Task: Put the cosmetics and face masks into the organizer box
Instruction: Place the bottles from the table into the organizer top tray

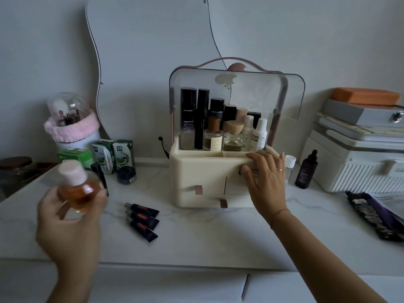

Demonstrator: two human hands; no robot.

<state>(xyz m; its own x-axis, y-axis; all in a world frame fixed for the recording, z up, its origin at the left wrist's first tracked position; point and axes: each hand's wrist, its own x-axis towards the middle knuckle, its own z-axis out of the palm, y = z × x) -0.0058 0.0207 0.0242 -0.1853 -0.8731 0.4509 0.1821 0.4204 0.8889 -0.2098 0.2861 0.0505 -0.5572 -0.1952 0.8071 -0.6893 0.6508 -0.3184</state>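
The cream organizer box point(203, 171) stands mid-table with its clear lid point(251, 92) swung up. Several bottles point(220, 127) fill its top tray. My left hand point(65, 217) holds a round amber perfume bottle with a pink cap point(76, 186) above the table's left side. My right hand point(264, 178) rests flat on the box's front right corner, fingers spread over the rim. Three dark tubes point(142, 221) lie in front of the box. Dark face mask packets point(376, 215) lie at the right. A dark dropper bottle point(306, 170) and a small clear bottle point(289, 167) stand right of the box.
Green cartons point(113, 156), a small dark jar point(126, 174) and a brush holder with a pink band point(70, 125) stand at the left. A wavy mirror point(153, 51) leans on the wall. A white case with stacked boxes point(358, 162) sits at the right.
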